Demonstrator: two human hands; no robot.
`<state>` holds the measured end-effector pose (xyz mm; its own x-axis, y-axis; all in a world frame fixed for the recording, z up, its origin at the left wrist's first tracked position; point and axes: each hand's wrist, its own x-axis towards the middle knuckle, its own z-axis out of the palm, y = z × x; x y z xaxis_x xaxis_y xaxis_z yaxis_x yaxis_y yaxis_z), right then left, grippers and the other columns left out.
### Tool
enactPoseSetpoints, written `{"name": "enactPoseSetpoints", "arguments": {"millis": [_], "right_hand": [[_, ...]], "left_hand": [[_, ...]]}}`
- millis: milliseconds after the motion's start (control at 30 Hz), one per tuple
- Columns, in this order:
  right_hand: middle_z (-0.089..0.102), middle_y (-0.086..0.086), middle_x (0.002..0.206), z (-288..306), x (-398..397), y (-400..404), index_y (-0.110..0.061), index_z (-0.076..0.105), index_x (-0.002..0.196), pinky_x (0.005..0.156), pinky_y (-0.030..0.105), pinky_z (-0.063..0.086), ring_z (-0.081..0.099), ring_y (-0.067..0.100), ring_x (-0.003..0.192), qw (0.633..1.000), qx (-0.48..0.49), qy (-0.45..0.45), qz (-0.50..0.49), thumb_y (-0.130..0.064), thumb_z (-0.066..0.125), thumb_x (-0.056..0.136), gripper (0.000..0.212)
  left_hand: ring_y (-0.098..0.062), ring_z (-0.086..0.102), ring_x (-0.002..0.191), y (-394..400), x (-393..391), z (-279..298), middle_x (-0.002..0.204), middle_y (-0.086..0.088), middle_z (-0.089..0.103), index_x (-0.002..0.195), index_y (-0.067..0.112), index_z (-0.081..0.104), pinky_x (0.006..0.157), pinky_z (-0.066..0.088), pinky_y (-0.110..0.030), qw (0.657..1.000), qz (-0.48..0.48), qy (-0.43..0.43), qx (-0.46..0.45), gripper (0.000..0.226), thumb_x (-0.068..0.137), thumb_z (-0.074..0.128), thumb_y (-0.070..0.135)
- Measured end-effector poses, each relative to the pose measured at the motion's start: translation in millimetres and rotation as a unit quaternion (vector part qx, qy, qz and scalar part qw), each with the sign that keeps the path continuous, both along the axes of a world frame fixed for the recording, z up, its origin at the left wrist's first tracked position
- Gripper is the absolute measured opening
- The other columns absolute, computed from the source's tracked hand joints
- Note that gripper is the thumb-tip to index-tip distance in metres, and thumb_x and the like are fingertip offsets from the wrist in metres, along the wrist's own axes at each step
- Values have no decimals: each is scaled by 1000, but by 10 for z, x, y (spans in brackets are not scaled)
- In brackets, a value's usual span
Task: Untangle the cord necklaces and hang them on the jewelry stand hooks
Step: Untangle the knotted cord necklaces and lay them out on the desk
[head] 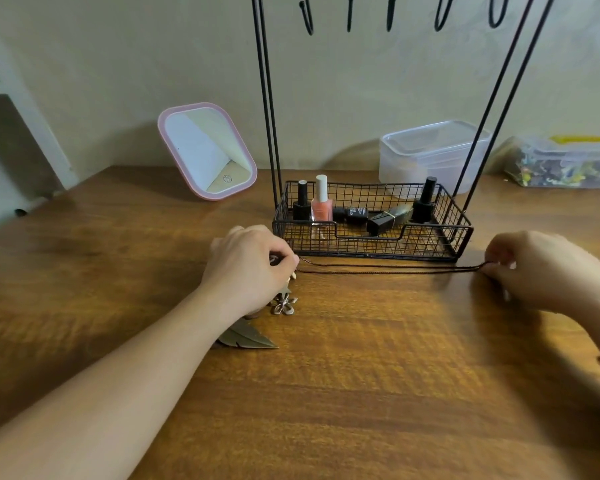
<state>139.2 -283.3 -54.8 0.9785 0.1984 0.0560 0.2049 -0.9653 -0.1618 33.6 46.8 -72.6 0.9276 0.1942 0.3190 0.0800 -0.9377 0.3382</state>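
Both hands pinch the brown cord necklace (388, 267) taut across the table (361, 375) before the wire basket (459, 233), left hand (248, 263) at the pendants, right hand (530, 268) at the loop end: untangling seems done, so lifting it to a hook (307, 15) at the frame's top comes next.

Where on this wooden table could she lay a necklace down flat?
The broad bare stretch of the brown wooden table nearest the camera, between the two forearms, is free. So is the patch left of the left hand, below the pink-framed mirror. It is crowded along the black wire basket, where the dark cord stretches to the right hand.
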Motion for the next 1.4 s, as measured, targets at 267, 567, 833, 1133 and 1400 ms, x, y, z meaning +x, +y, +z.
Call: {"name": "enactPoseSetpoints", "arguments": {"millis": [267,567,833,1133,1400], "right_hand": [[62,-17,79,125,-472,459,-38,63,87,52,22,36,58,14,72,987,2,-108,116,-45,63,87,6],[59,-21,102,-24,-774,854,-37,68,112,86,30,53,51,3,101,947,86,-41,306,-53,56,87,32],[32,-16,145,-166,-1031,1188,-47,22,150,104,33,35,30,9,129,893,-20,-24,449,-78,23,91,67],[53,-20,85,-21,-874,1007,-44,48,85,63,13,42,51,-3,77,930,77,19,359,-52,66,85,20],[65,-12,94,139,-645,520,-43,66,90,73,19,49,64,8,88,889,182,104,408,-46,55,92,12]], "left_hand": [[-1,55,104,337,-186,449,115,22,55,121,41,58,91,50,-30,962,-110,249,3,40,84,68,53],[6,59,78,395,-293,569,97,21,62,97,45,61,61,46,-17,937,-169,304,13,26,87,68,22],[8,55,73,331,-356,680,85,36,57,98,40,60,62,41,-10,923,-262,281,-41,30,89,62,11],[-6,54,75,492,-384,714,85,11,61,87,31,61,68,44,-19,921,-265,255,-126,26,78,55,7],[-4,53,72,494,-360,683,78,9,59,80,22,60,66,46,-21,923,-227,279,-138,38,78,48,-15]]}}
